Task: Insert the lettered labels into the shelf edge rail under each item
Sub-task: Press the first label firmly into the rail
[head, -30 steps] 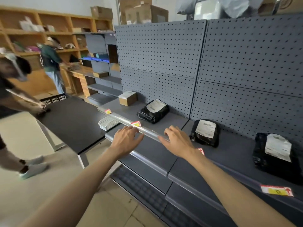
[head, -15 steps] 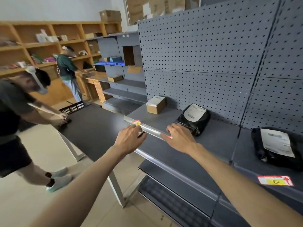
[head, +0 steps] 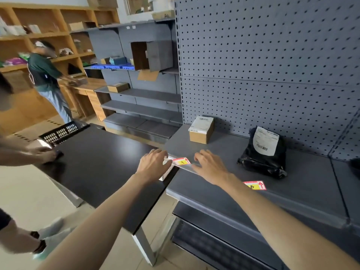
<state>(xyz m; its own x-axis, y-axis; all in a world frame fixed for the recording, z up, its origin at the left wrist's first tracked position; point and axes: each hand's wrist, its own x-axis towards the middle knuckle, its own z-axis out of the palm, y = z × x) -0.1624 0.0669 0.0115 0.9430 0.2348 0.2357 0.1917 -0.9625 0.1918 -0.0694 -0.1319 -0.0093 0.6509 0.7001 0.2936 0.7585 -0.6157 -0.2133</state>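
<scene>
A clear plastic edge rail lies along the grey shelf in front of a cardboard box. A red-and-yellow label marked A sits in the rail's left part. My left hand grips the rail's left end. My right hand lies palm down on the rail just right of that label, fingers curled over it. A second label marked B lies loose on the shelf by my right wrist, in front of a black bagged parcel.
A black table butts against the shelf's left end, with a white basket between them and a black crate at its far side. One person leans on the table at left; another stands by wooden shelving. A pegboard backs the shelf.
My view has swung left along the shelf. Both hands have slid left on the rail and now sit either side of label A at its left end.
</scene>
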